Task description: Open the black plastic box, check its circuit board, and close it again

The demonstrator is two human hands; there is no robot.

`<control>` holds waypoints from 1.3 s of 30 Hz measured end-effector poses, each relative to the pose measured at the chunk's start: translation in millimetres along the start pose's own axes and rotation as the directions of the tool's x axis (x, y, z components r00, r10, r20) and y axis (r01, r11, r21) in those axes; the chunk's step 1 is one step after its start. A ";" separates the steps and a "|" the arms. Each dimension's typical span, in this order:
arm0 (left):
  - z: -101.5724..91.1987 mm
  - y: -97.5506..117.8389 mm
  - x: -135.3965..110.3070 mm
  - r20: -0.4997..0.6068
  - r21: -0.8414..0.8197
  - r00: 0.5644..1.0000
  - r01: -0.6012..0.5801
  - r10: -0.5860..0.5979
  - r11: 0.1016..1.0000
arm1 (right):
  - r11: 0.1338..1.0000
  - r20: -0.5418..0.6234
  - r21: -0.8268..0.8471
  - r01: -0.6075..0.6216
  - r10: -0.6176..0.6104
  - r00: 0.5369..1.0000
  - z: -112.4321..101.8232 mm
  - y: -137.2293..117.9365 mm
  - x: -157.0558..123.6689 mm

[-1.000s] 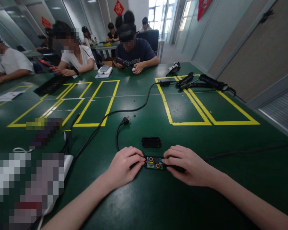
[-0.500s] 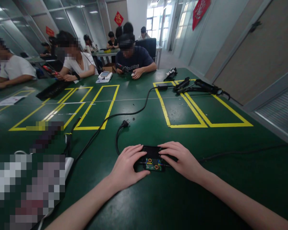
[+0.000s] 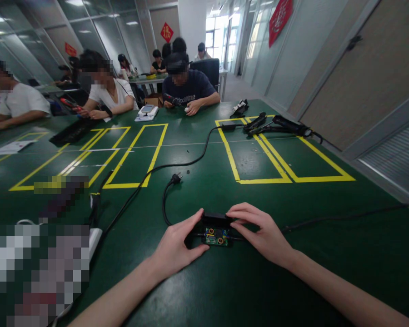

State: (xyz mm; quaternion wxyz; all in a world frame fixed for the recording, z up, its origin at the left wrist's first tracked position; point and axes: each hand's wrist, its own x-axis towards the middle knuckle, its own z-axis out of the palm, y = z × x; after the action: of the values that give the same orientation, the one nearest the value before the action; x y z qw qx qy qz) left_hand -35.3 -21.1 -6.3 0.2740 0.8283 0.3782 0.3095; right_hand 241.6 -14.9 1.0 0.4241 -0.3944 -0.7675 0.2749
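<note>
A black plastic cover (image 3: 215, 219) stands tilted on its edge just behind a small green circuit board (image 3: 216, 238) with copper coils. My left hand (image 3: 177, 245) grips the cover's left end with its fingertips, its thumb resting by the board's near left corner. At the cover's right end, the fingers of my right hand (image 3: 263, 230) pinch it. Black cable runs out from both sides of the board, partly hidden by my hands. One length curves up on the left to a black mains plug (image 3: 176, 178).
Yellow tape rectangles (image 3: 266, 181) mark the green table (image 3: 197, 290). A long black cable (image 3: 170, 164) crosses it toward black tools (image 3: 276, 125) at the back right. Blurred white items (image 3: 95, 238) lie at the left. Several people (image 3: 191, 88) sit across the table.
The black cover has tipped up from lying nearly flat to standing on edge behind the board. Both hands keep hold of its ends. The camera view has shifted slightly.
</note>
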 end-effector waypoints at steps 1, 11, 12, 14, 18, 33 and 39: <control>-0.1 -0.6 -0.7 -0.008 0.007 1.000 -0.016 0.016 1.000 | 0.999 -0.003 -0.019 0.030 -0.030 1.000 -0.4 -0.9 -0.2; -2.2 5.6 3.0 -0.056 -0.040 0.991 -0.124 0.121 0.991 | 0.948 0.171 -0.057 0.312 -0.299 0.939 -5.3 -3.4 -3.1; -2.3 6.7 3.7 -0.057 -0.041 0.988 -0.145 0.143 0.988 | 0.938 0.191 -0.060 0.343 -0.326 0.926 -5.2 -4.8 -3.2; -1.9 8.2 4.5 -0.060 -0.036 0.983 -0.178 0.175 0.983 | 0.922 0.217 -0.078 0.378 -0.355 0.909 -4.3 -8.1 -3.5; -0.1 9.4 5.1 -0.056 -0.047 0.974 -0.221 0.218 0.974 | 0.921 0.231 -0.146 0.361 -0.323 0.918 -1.3 -11.3 -4.7; 2.0 13.8 12.5 0.076 0.163 0.990 -0.133 0.122 0.978 | 0.908 0.351 -0.286 0.305 -0.196 0.915 2.2 -8.4 -4.0; 9.1 19.2 13.2 0.153 0.391 0.972 -0.223 0.176 0.893 | 0.937 0.417 -0.266 0.228 -0.101 0.903 -1.2 -12.9 -4.0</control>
State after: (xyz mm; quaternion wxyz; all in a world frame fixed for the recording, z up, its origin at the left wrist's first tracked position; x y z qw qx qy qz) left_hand -13.1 -23.3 5.0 0.0842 0.9176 0.3308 0.2035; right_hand 239.3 -25.1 9.6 0.2144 -0.3247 -0.9017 0.1886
